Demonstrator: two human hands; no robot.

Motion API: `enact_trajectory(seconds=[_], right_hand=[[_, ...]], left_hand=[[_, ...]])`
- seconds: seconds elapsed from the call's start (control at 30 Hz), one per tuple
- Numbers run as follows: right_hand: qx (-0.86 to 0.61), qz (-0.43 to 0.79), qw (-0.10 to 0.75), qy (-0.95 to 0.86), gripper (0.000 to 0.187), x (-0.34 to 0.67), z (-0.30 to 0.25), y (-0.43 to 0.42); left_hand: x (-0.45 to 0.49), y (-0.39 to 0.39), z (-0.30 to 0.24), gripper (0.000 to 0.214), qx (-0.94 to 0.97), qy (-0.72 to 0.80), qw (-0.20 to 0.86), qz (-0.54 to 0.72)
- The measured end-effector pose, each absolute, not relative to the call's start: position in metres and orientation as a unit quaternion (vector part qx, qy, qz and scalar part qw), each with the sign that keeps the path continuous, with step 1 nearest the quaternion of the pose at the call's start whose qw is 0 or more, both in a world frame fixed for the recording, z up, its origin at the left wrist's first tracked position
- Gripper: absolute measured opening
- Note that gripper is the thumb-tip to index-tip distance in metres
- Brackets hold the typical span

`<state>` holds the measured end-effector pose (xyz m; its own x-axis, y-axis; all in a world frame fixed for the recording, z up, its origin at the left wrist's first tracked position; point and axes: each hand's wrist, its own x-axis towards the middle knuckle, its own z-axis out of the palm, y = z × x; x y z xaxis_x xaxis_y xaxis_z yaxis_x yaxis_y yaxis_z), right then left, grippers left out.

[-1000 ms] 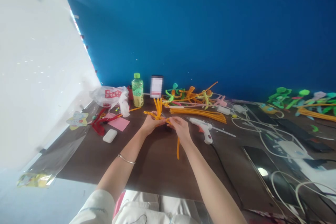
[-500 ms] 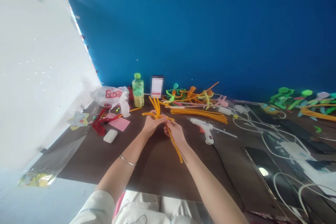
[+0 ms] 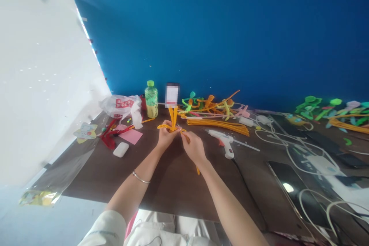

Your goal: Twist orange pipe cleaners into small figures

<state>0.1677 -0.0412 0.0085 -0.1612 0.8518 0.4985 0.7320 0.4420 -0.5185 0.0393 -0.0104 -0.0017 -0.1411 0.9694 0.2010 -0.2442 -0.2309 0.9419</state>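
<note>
Both my hands meet over the middle of the dark table, closed on orange pipe cleaners [image 3: 173, 117]. My left hand [image 3: 167, 134] grips their gathered part; several strands stick up above it and a twisted end juts out to the left. Close beside it, my right hand [image 3: 191, 145] pinches a strand at the bundle's right side. That strand's tail [image 3: 198, 170] shows below the right hand, its middle hidden behind the hand. Just beyond, a bundle of loose orange pipe cleaners [image 3: 217, 126] lies on the table.
A glue gun [image 3: 223, 142] lies to the right, near a phone [image 3: 294, 188] and white cables. Pipe-cleaner figures [image 3: 210, 103] sit at the back. A bottle [image 3: 151, 100], a propped phone [image 3: 172, 94], red-handled scissors [image 3: 108, 138] and a white case [image 3: 121, 149] stand or lie leftward.
My right hand has turned over, its back now facing up, and it covers most of the hanging strand. The upright strands stand closer together.
</note>
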Motion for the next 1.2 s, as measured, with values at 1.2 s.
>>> enact_trajectory(seconds=[1.2], right_hand=[[-0.53, 0.225, 0.429, -0.696, 0.026, 0.166, 0.01, -0.042]], left_hand=[[0.038, -0.012, 0.003, 0.041, 0.435, 0.377, 0.495, 0.651]])
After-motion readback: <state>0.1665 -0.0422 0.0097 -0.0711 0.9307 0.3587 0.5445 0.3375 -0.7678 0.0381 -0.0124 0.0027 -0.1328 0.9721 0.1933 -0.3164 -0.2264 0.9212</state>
